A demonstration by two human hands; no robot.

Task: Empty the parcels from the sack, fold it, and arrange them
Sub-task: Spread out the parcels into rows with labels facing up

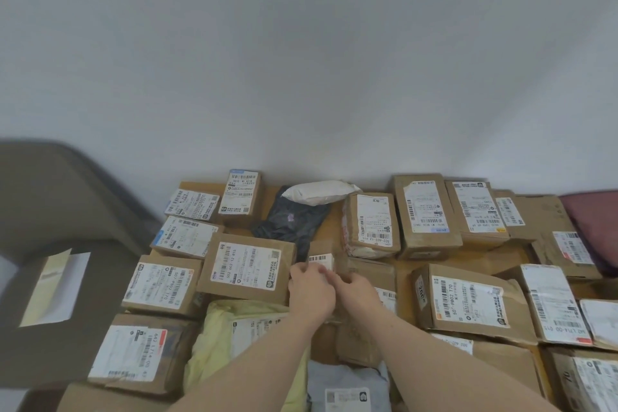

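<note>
Middle of the frame, low down: both my hands meet on one small brown cardboard box with a white barcode label [323, 262].
Left hand: my left hand [311, 291] has its fingers curled narrow around the near-left side of that small box.
Right hand: my right hand [356, 289] pinches the near-right side, fingers bent close together. I think both hands are holding it, but my knuckles hide the grip.
Where the parcels are: they cover the wooden table top [329, 227], most with labels up, packed close together.
Where the sack is: I cannot see a sack anywhere in view, so I cannot tell if it is folded.
Left neighbour: the big flat brown box with the wide white label [247, 266] sits just beside my left fingers. If I slide the small box that way, it may bump it out of line.
Behind: the crinkly black plastic bag [291, 222] and the white puffy pouch [319, 192] are soft. A push could squash them or shove them toward the wall.
Slip risk: the small box is light and I only grip its near edges, so it could tip or drop.
Under my arms: the pale yellow soft mailer [214, 338] could get dragged by my left arm.
</note>
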